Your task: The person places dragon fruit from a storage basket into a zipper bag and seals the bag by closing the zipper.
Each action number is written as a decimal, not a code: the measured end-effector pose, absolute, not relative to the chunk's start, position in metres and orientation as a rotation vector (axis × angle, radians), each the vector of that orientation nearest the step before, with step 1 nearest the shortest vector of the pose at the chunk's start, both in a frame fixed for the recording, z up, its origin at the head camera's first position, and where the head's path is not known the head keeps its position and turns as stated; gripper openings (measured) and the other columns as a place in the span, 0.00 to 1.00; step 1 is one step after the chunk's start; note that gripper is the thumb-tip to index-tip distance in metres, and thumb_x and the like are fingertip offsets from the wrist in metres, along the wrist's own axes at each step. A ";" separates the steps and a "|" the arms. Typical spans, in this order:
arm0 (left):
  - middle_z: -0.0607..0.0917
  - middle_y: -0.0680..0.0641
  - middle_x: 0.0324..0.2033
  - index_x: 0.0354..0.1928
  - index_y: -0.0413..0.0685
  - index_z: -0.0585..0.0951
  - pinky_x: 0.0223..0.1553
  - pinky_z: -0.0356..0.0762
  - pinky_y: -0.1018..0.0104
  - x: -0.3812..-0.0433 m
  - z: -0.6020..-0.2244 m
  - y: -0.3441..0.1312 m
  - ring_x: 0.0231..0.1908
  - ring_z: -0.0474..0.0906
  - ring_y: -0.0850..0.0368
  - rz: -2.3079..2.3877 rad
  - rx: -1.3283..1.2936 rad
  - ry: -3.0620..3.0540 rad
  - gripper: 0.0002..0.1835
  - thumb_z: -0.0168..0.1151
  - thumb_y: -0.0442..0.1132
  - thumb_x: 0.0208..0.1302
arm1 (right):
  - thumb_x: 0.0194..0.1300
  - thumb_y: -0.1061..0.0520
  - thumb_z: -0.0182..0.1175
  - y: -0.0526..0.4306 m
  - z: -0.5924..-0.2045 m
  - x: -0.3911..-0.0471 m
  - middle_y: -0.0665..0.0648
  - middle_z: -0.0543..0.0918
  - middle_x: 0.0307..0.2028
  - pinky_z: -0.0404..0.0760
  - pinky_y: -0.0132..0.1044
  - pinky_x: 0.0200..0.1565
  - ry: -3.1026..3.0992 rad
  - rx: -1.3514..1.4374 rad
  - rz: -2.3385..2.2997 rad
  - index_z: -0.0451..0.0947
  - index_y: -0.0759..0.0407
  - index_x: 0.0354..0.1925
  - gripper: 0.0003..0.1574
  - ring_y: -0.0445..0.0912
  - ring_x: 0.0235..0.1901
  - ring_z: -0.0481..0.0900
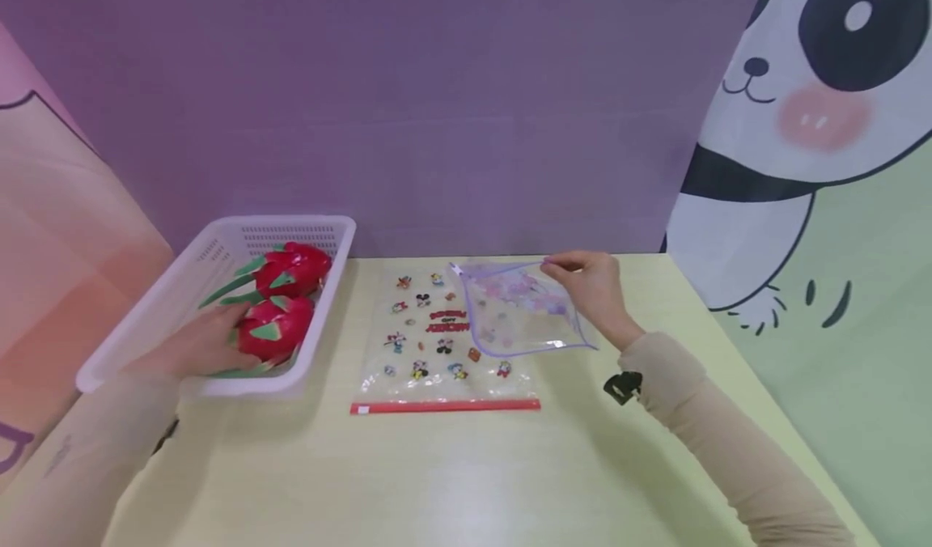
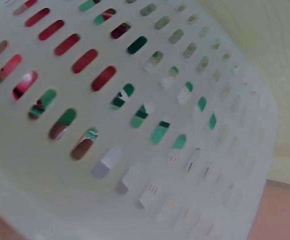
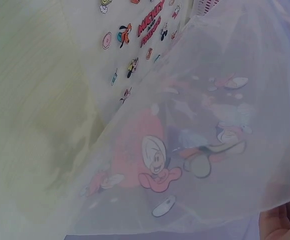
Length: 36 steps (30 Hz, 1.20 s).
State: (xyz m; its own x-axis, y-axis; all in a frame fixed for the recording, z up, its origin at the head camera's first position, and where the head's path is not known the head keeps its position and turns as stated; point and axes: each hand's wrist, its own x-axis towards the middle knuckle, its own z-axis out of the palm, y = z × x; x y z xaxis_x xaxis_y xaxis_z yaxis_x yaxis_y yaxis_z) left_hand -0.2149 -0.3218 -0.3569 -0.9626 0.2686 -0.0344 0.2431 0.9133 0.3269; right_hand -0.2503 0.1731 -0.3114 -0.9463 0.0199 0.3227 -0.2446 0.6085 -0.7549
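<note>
My left hand (image 1: 207, 341) is inside the white plastic basket (image 1: 338, 288), its fingers and thumb around the left side of the nearer red dragon fruit (image 1: 280, 337). The far side of that grip is hidden. A second dragon fruit (image 1: 302, 265) with green leaf tips lies just behind it. On the right, my right hand (image 1: 593, 288) pinches the top edge of a clear zip bag (image 1: 524, 328) with purple trim. This bag hangs tilted and partly overlaps a larger clear zip bag (image 1: 415, 385) printed with cartoon figures, which lies flat with its red slider strip toward me.
The basket's slotted wall (image 2: 150, 105) fills the left wrist view, with red and green showing through the slots. Behind the pale wooden table (image 1: 451, 474) rises a purple backdrop (image 1: 437, 110). A panda-printed panel (image 1: 837, 248) borders the right side.
</note>
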 end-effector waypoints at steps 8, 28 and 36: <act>0.71 0.35 0.53 0.65 0.41 0.58 0.41 0.78 0.44 -0.233 -0.368 -0.316 0.52 0.65 0.36 0.559 0.302 2.953 0.58 0.77 0.55 0.32 | 0.57 0.57 0.63 0.172 -0.311 -0.250 0.60 0.85 0.36 0.75 0.27 0.27 -2.553 0.195 1.272 0.83 0.61 0.38 0.11 0.45 0.32 0.79; 0.69 0.30 0.54 0.67 0.35 0.49 0.38 0.76 0.41 -0.230 -0.366 -0.313 0.49 0.65 0.33 0.390 0.145 2.922 0.69 0.76 0.61 0.26 | 0.57 0.57 0.63 0.169 -0.315 -0.252 0.61 0.85 0.36 0.75 0.28 0.28 -2.558 0.196 1.237 0.84 0.61 0.37 0.10 0.47 0.32 0.79; 0.71 0.32 0.50 0.62 0.33 0.56 0.35 0.78 0.46 -0.224 -0.376 -0.318 0.46 0.67 0.35 0.433 0.115 2.973 0.63 0.74 0.64 0.27 | 0.57 0.57 0.63 0.170 -0.316 -0.251 0.60 0.85 0.36 0.75 0.29 0.29 -2.559 0.182 1.236 0.84 0.61 0.37 0.10 0.47 0.32 0.79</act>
